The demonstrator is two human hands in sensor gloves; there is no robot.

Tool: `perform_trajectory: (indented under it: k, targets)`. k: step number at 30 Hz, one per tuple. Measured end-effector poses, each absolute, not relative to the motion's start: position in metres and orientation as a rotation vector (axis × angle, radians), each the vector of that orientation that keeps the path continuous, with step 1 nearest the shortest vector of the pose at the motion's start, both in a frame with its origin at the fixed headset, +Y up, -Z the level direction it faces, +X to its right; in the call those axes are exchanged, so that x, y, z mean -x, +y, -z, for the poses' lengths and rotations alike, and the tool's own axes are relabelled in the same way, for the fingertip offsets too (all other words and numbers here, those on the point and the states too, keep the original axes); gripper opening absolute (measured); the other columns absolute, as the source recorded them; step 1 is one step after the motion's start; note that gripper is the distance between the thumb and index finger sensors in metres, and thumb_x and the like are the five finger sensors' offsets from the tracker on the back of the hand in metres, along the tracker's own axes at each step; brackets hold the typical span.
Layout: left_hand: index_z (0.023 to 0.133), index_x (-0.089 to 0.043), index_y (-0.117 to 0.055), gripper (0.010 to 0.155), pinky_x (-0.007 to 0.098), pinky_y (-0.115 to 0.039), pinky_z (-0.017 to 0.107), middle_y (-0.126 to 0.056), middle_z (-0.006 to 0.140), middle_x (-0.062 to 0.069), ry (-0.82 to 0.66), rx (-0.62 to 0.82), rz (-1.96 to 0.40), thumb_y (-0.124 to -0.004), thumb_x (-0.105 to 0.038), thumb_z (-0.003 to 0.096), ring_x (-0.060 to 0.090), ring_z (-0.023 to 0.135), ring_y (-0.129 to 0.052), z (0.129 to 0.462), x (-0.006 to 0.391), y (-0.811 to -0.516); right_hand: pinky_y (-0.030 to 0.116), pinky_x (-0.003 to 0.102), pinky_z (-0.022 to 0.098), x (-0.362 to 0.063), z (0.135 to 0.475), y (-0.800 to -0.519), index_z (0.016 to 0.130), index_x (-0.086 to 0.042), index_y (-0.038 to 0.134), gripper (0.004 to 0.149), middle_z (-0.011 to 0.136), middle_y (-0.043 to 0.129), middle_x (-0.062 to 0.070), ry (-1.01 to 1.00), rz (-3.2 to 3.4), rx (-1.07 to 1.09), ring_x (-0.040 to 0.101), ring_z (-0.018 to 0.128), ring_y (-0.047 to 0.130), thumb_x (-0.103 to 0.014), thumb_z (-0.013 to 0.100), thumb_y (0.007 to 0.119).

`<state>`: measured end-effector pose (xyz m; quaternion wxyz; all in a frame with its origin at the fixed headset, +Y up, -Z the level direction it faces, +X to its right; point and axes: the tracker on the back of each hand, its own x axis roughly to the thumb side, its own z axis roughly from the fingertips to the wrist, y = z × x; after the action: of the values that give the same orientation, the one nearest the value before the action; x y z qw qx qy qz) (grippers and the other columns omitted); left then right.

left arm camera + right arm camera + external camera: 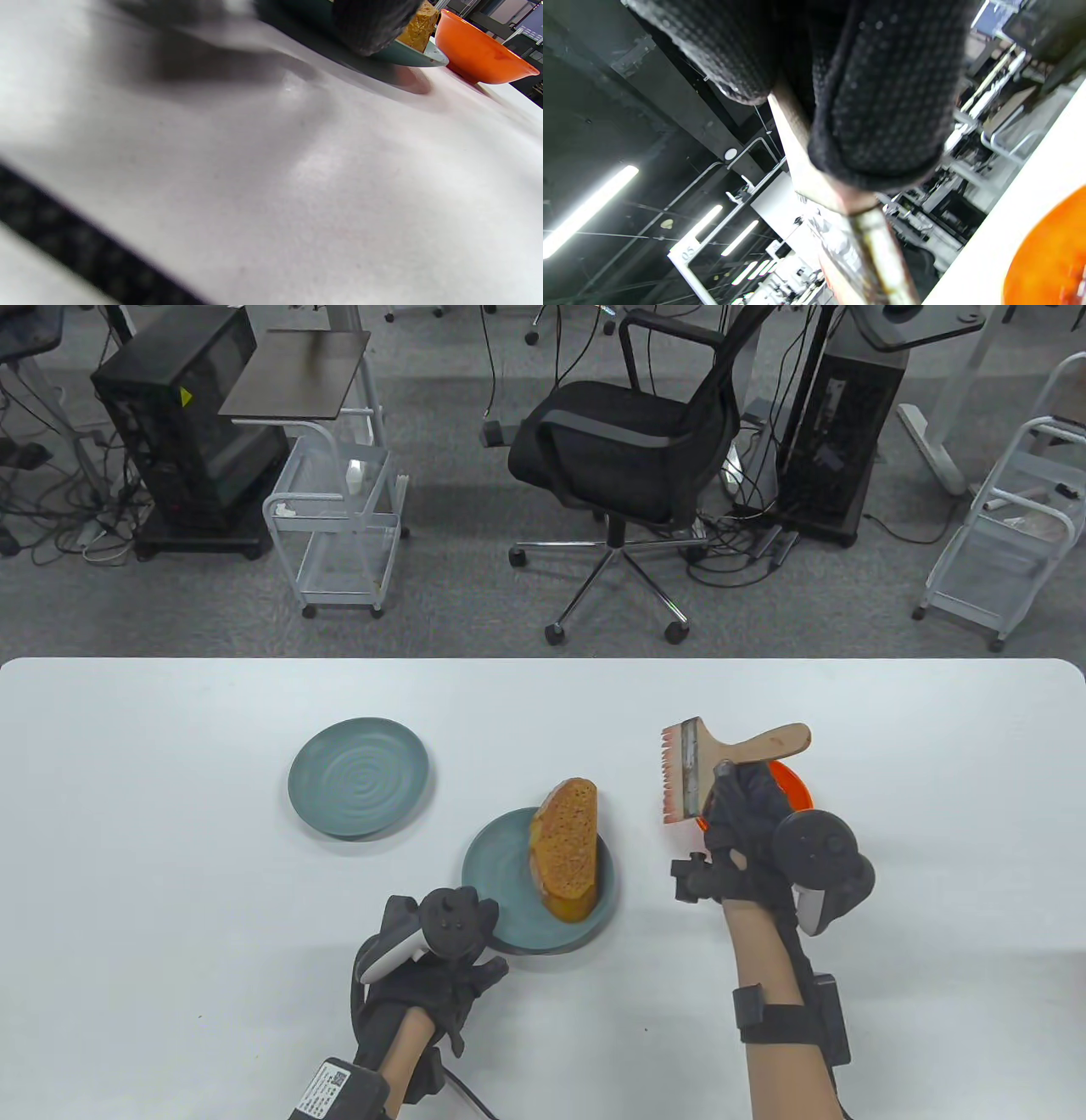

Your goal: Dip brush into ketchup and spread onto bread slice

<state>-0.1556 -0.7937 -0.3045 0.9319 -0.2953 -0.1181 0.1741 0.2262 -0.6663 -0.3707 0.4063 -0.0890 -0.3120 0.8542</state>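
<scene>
A toasted bread slice [566,848] leans tilted on a teal plate [501,891] in the table view. My right hand [731,791] grips a wooden-handled brush [764,745] near its metal band and holds it above the table. Its red-tipped bristles [674,777] point left, to the right of the bread. An orange ketchup bowl [796,785] sits behind that hand. My left hand [471,940] lies at the plate's front-left rim; its grip is hidden. The left wrist view shows a gloved finger [369,25] over the plate rim [418,58], the bread [422,21] and the bowl [479,51]. The right wrist view shows fingers [882,106] around the brush handle [797,140] and the bowl [1052,254].
A second teal plate [358,776] stands empty at the left of the white table [170,814]. An office chair [624,449], wire carts and computer towers stand on the floor beyond the table's far edge.
</scene>
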Motion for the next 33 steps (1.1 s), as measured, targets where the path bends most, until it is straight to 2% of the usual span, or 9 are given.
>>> perform_trajectory:
  k: [5,12,25,30,33]
  targets:
    - [0.117,-0.026,-0.02,0.07,0.061,-0.018,0.07,-0.001,0.117,0.0,-0.24,0.62,-0.366,-0.063,-0.046,0.0659,0.045,0.107,-0.005,0.306,0.156,-0.793,0.101,0.032,0.023,-0.257,0.391,-0.653,0.089,0.002,0.079,0.047,0.072,0.09,0.03,-0.775,-2.4,0.303,0.04,0.048,0.109,-0.024,0.051,0.084]
    - [0.117,-0.026,-0.02,0.07,0.061,-0.018,0.07,-0.001,0.117,0.0,-0.252,0.62,-0.375,-0.063,-0.046,0.066,0.045,0.107,-0.005,0.306,0.156,-0.794,0.101,0.033,0.023,-0.259,0.411,-0.671,0.088,0.003,0.08,0.047,0.07,0.091,0.031,-0.616,-2.585,0.36,0.04,0.047,0.109,-0.024,0.051,0.085]
    - [0.117,-0.026,-0.02,0.07,0.061,-0.018,0.07,-0.001,0.117,0.0,-0.255,0.619,-0.368,-0.063,-0.046,0.066,0.044,0.107,-0.005,0.306,0.155,-0.794,0.101,0.032,0.022,-0.242,0.418,-0.694,0.088,0.003,0.08,0.047,0.07,0.091,0.031,-0.587,-2.738,0.356,0.04,0.047,0.11,-0.024,0.051,0.085]
    - [0.117,-0.026,-0.02,0.07,0.061,-0.018,0.07,-0.001,0.117,0.0,-0.257,0.62,-0.37,-0.063,-0.046,0.0659,0.045,0.107,-0.005,0.306,0.155,-0.794,0.101,0.033,0.023,-0.24,0.417,-0.691,0.088,0.003,0.08,0.047,0.071,0.091,0.031,-0.609,-2.733,0.349,0.04,0.047,0.109,-0.024,0.051,0.085]
    - [0.117,-0.026,-0.02,0.07,0.061,-0.018,0.07,-0.001,0.117,0.0,-0.257,0.62,-0.366,-0.063,-0.046,0.066,0.044,0.107,-0.005,0.306,0.155,-0.794,0.1,0.033,0.023,-0.24,0.411,-0.678,0.089,0.002,0.08,0.047,0.071,0.091,0.03,-0.649,-2.717,0.332,0.04,0.048,0.109,-0.024,0.051,0.084]
